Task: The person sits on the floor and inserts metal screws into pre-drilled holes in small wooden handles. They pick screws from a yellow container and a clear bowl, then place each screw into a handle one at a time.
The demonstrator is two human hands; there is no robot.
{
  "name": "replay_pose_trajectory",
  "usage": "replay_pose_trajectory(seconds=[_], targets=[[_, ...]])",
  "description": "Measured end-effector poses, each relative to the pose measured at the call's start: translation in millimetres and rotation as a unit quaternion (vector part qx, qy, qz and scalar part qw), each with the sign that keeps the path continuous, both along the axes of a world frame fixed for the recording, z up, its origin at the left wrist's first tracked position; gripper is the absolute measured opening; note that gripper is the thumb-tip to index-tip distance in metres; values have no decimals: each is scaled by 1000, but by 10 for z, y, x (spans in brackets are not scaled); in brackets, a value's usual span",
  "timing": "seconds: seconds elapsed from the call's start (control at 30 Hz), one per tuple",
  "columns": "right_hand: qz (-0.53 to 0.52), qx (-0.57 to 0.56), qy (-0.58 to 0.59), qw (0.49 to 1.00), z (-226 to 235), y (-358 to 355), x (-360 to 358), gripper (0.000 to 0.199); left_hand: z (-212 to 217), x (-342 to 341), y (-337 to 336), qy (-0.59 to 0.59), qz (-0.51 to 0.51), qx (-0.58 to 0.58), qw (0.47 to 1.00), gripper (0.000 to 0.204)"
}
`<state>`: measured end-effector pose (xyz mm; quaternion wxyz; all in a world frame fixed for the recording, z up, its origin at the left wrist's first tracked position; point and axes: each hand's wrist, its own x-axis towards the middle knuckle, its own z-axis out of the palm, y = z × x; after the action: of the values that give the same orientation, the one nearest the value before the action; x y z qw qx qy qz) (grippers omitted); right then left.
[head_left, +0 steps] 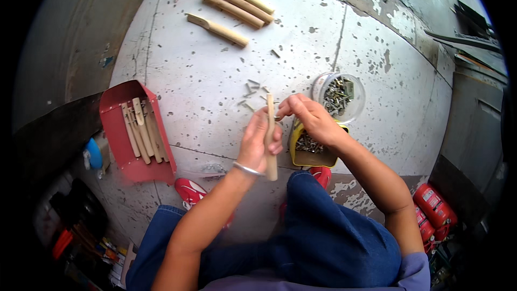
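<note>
My left hand [252, 141] is wrapped round a pale wooden handle [271, 164] with a slim upper end, held nearly upright. Close against its right side, my right hand [312, 117] has thumb and fingers pinched on a small metal fastener [277, 102], whose exact kind is too small to tell. On the white surface just beyond the hands lie several loose metal pins [252, 87]. Below my right wrist stands a yellow-rimmed scoop [293, 143] with metal fasteners in it. Behind that wrist is a clear round tub [360, 102] full of metal hardware.
Several wooden handles [237, 8] lie at the far side of the worn white table [215, 75]. To the left, a red metal tray [119, 129] holds more handles. Red fire extinguishers [432, 205] are at the lower right. Between my knees and the table are red shoes [188, 189].
</note>
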<state>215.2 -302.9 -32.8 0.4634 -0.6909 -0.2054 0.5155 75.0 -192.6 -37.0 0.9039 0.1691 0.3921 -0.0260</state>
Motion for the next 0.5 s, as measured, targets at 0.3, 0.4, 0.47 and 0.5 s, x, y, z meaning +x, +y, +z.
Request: replay_pose_trajectory(seconds=[0.3, 0.4, 0.47, 0.5], targets=[[-136, -3, 1, 991, 133, 4, 13, 28, 642, -710, 1146, 63, -310, 253, 915, 29], [-140, 3, 17, 990, 140, -1, -62, 22, 694, -1289, 1866, 136, -261, 359, 886, 26], [-136, 0, 26, 990, 170, 32, -118, 20, 669, -1550, 2191, 201, -169, 350, 899, 24], [-117, 1, 27, 993, 168, 45, -142, 20, 621, -1675, 2314, 226, -155, 356, 893, 22]])
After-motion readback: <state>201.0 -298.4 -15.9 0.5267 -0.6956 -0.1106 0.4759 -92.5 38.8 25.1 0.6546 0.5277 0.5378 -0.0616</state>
